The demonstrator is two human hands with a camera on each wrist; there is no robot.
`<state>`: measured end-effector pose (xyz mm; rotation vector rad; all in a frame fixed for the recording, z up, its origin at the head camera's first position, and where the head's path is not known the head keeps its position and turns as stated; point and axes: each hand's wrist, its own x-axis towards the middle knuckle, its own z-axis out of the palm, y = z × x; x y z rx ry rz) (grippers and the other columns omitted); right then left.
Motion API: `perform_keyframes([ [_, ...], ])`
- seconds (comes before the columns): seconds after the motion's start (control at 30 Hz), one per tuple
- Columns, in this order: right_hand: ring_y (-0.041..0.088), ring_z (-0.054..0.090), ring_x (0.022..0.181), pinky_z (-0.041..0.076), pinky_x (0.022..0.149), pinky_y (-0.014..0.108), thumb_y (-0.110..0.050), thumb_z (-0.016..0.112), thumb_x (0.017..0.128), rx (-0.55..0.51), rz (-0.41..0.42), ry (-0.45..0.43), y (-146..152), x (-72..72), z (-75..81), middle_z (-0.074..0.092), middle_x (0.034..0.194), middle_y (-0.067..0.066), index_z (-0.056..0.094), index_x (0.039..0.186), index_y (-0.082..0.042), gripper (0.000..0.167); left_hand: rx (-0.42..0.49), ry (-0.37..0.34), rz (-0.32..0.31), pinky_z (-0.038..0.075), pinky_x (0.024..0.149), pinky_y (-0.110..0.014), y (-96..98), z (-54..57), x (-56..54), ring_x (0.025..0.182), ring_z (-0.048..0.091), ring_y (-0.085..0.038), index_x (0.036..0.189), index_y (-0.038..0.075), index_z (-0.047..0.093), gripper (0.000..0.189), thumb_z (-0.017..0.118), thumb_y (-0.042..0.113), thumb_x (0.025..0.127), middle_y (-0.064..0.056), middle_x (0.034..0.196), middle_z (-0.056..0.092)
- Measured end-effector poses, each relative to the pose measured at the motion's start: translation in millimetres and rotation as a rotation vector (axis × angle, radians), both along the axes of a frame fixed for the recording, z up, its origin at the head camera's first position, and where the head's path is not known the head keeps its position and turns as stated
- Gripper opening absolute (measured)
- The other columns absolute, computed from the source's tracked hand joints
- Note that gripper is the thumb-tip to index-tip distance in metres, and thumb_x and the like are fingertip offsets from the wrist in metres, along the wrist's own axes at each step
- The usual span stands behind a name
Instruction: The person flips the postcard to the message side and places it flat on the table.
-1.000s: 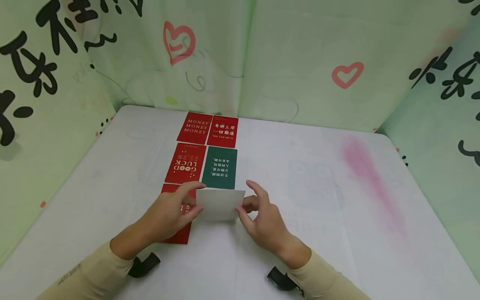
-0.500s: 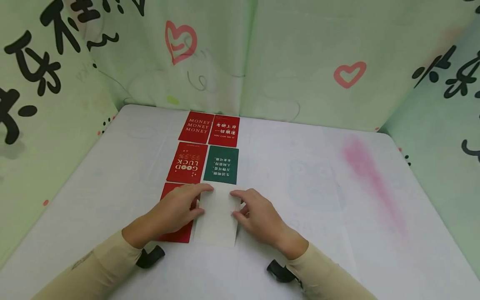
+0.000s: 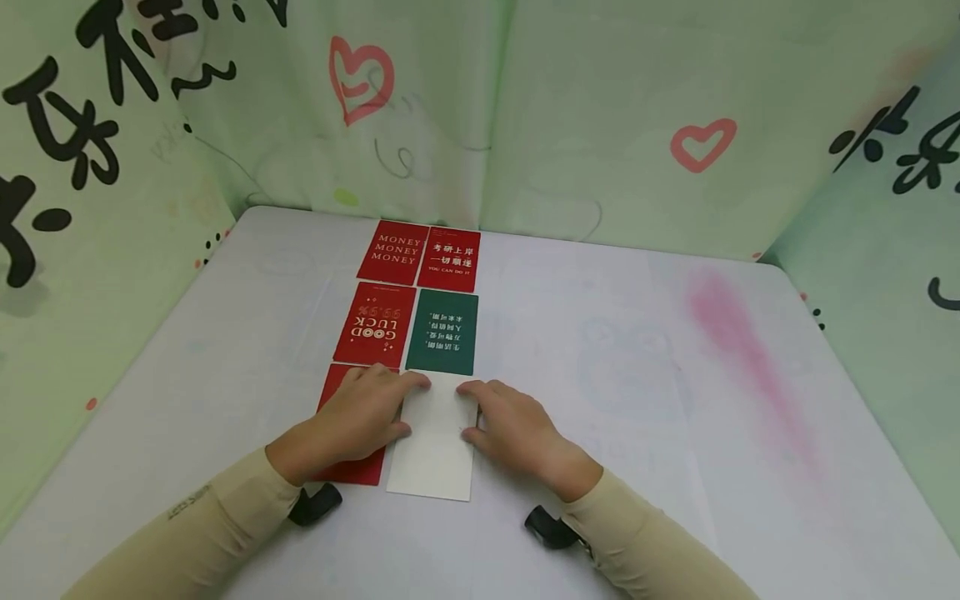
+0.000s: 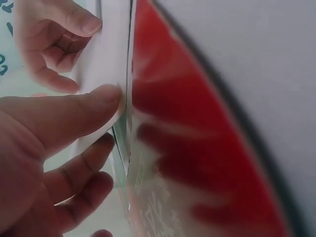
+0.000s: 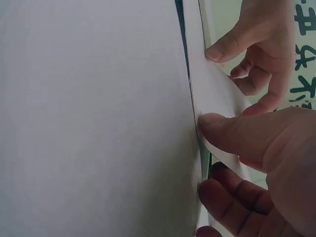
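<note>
A blank white card (image 3: 429, 462) lies close over the table, below the green card (image 3: 442, 333) and beside a red card (image 3: 358, 472). My left hand (image 3: 358, 421) holds the white card's left side near its far end, thumb and forefinger at the edge. Opposite it, my right hand (image 3: 517, 429) holds the right side the same way. The left hand and wrist cover much of the red card. In the left wrist view, the left thumb (image 4: 101, 103) touches the white card's edge; the right thumb (image 5: 215, 126) does likewise in the right wrist view.
Further back on the white table (image 3: 637, 433) lie a red GOOD LUCK card (image 3: 375, 323), a red MONEY card (image 3: 390, 252) and another red card (image 3: 450, 260), in two columns. Green printed cloth (image 3: 585, 108) rises behind and at both sides. Black wrist cameras (image 3: 551, 527) hang under the sleeves.
The white card, tilted up between both hands a second ago, has come down flat below the green card. Both hands have lowered with it and still hold its sides.
</note>
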<state>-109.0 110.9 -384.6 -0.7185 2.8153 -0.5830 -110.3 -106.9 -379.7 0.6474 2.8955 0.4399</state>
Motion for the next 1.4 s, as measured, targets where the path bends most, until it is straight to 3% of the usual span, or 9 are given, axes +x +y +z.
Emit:
perform_keyframes([
  [0.3,0.02,0.055,0.089,0.049,0.079,0.037,-0.018,0.077,0.089,0.015,-0.001,-0.068,-1.9,-5.1,2.7,0.062,0.101,0.004,0.057,0.136,-0.006,0.052,-0.038,-0.032,0.008,0.04,0.096,-0.059,-2.5,2.3,-4.9,0.118,0.053,-0.033,0.135,0.017,0.062,0.077,0.094,0.025,0.065,-0.011,0.124,0.064],
  [0.47,0.02,0.055,0.087,0.048,0.075,0.038,-0.023,0.079,0.088,0.058,-0.007,-0.035,-1.3,-7.2,3.7,0.06,0.1,0.006,0.057,0.136,-0.008,0.055,-0.067,0.019,-0.011,0.04,0.096,-0.056,-5.9,3.3,-5.1,0.116,0.05,-0.03,0.134,0.021,0.063,0.081,0.096,0.029,0.061,-0.01,0.124,0.06],
  [0.57,0.025,0.055,0.097,0.047,0.078,0.04,-0.027,0.08,0.086,0.084,-0.01,0.003,-0.7,-7.6,3.9,0.061,0.111,0.009,0.058,0.136,-0.01,0.057,-0.066,0.032,-0.033,0.041,0.097,-0.056,-6.8,4.1,-5.0,0.118,0.049,-0.03,0.131,0.021,0.066,0.076,0.096,0.029,0.061,-0.009,0.126,0.059],
  [0.73,0.031,0.05,0.119,0.041,0.091,0.047,-0.028,0.078,0.088,0.09,0.007,-0.001,-0.9,-8.0,4.1,0.061,0.133,0.008,0.059,0.137,-0.012,0.055,-0.063,-0.029,-0.041,0.038,0.101,-0.058,-6.7,5.4,-6.7,0.123,0.049,-0.031,0.125,0.018,0.07,0.066,0.094,0.026,0.065,-0.006,0.13,0.062],
  [0.97,0.031,0.052,0.116,0.04,0.091,0.048,-0.029,0.079,0.087,0.106,0.015,-0.008,-0.7,-10.8,3.9,0.064,0.13,0.007,0.06,0.137,-0.01,0.057,-0.009,-0.075,0.012,0.036,0.1,-0.06,-6.1,2.3,-10.0,0.123,0.049,-0.031,0.126,0.015,0.069,0.064,0.093,0.025,0.067,-0.008,0.129,0.063],
  [1.4,0.033,0.052,0.117,0.042,0.094,0.049,-0.027,0.081,0.086,0.059,-0.005,-0.037,0.4,-7.8,2.9,0.062,0.131,0.01,0.059,0.137,-0.008,0.058,-0.025,-0.106,0.034,0.035,0.099,-0.06,-1.4,1.2,-10.2,0.123,0.048,-0.03,0.129,0.015,0.067,0.07,0.094,0.026,0.066,-0.007,0.13,0.063],
])
